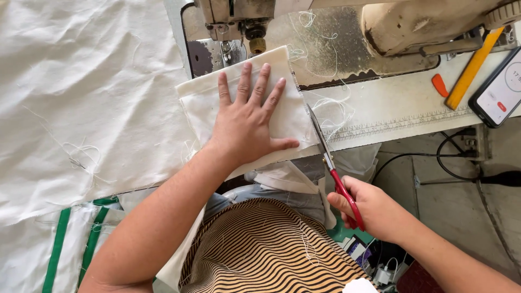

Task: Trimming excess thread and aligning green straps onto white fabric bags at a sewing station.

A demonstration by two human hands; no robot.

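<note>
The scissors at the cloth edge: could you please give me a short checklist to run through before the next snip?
1. Cream cloth piece pinned flat: ok, the left hand lies spread on it.
2. Left fingers clear of the blades: ok, the thumb points toward them but stays apart.
3. Red-handled scissors gripped: ok, the right hand holds the handles.
4. Blades lined up with the cloth's right edge: ok, they run along it.
5. Loose threads out of the cut: not ok, a tangle lies beside the blades.
6. Cloth clear of the sewing machine needle: cannot tell, the far edge reaches under the head.
</note>
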